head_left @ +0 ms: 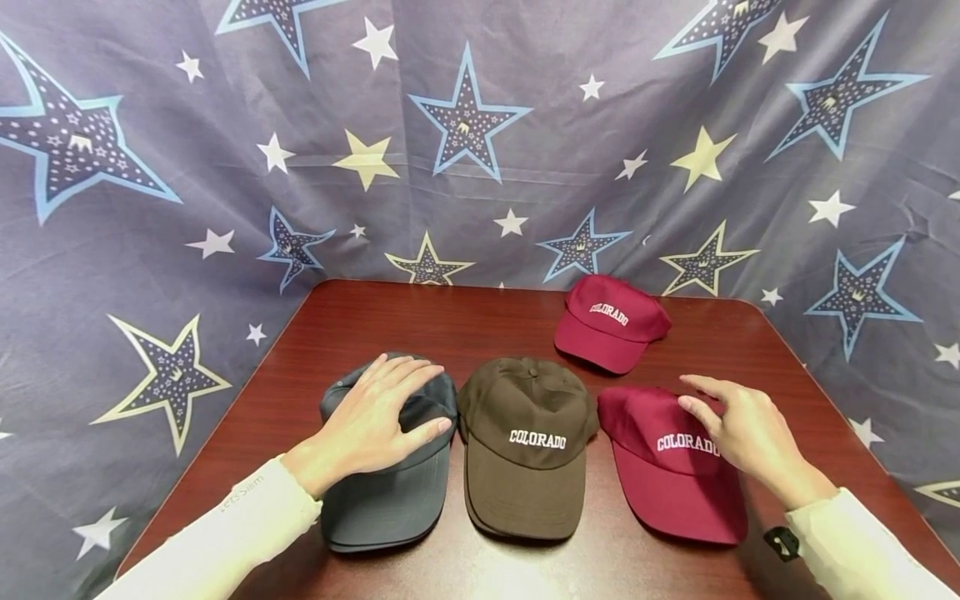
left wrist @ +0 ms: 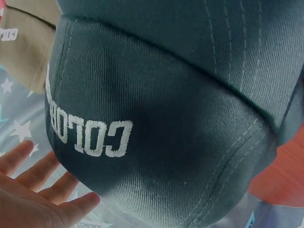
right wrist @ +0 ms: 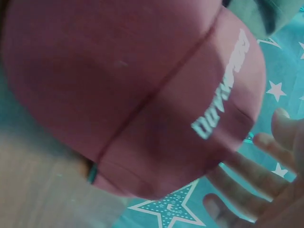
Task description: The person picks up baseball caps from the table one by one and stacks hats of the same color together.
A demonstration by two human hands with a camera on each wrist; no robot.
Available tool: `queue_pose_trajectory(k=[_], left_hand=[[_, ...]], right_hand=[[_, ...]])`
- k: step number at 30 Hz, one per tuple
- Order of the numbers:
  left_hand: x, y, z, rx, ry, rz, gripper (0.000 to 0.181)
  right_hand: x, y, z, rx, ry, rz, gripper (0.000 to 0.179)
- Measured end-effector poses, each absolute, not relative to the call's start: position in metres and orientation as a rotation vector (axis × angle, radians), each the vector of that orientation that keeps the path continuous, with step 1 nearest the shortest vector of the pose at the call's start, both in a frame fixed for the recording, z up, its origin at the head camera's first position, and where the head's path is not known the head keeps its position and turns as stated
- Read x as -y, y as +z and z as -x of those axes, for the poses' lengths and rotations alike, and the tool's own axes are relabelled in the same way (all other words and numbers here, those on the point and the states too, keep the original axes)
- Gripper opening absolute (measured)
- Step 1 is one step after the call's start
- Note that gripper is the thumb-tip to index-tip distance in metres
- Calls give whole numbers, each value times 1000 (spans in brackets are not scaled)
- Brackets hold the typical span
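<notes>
Three baseball caps sit in a row, brims toward me. My left hand (head_left: 367,425) is over the crown of the slate-blue cap (head_left: 386,508) on the left, fingers extended and thumb out to the side. In the left wrist view, its spread fingers (left wrist: 61,185) show at the crown's edge, beside white lettering. The brown cap (head_left: 525,492) with "COLORADO" lettering stands in the middle. On the right, my right hand (head_left: 753,433) hovers by the crown of a maroon cap (head_left: 678,492), its fingers loosely bent with nothing between them. The right wrist view shows the same maroon cap (right wrist: 118,71), slightly blurred.
Another maroon cap (head_left: 611,321) lies tilted farther back on the reddish-brown table (head_left: 420,321), behind the row. A star-patterned cloth (head_left: 480,200) hangs behind and along both sides of the table. A small black object (head_left: 782,543) is near the right cuff.
</notes>
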State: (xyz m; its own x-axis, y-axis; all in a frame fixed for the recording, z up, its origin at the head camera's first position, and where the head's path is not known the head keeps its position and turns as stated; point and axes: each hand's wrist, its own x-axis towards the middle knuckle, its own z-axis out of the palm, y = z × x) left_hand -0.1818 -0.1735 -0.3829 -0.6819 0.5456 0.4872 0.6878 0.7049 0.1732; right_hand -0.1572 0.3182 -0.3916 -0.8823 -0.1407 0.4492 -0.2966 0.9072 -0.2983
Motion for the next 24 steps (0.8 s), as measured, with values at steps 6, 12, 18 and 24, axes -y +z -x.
queue_pose_trajectory(k=[6, 12, 18, 24], left_hand=[[175, -384, 181, 2504, -489, 962, 67], [176, -384, 179, 2514, -493, 959, 67], [175, -384, 176, 2521, -493, 968, 67], [176, -384, 174, 2531, -498, 960, 68]], right_hand=[[-312, -377, 171, 2660, 502, -278, 42], [-305, -363, 187, 2701, 501, -276, 47], [-298, -350, 205, 2736, 502, -277, 52], [-290, -340, 224, 2798, 459, -248, 60]])
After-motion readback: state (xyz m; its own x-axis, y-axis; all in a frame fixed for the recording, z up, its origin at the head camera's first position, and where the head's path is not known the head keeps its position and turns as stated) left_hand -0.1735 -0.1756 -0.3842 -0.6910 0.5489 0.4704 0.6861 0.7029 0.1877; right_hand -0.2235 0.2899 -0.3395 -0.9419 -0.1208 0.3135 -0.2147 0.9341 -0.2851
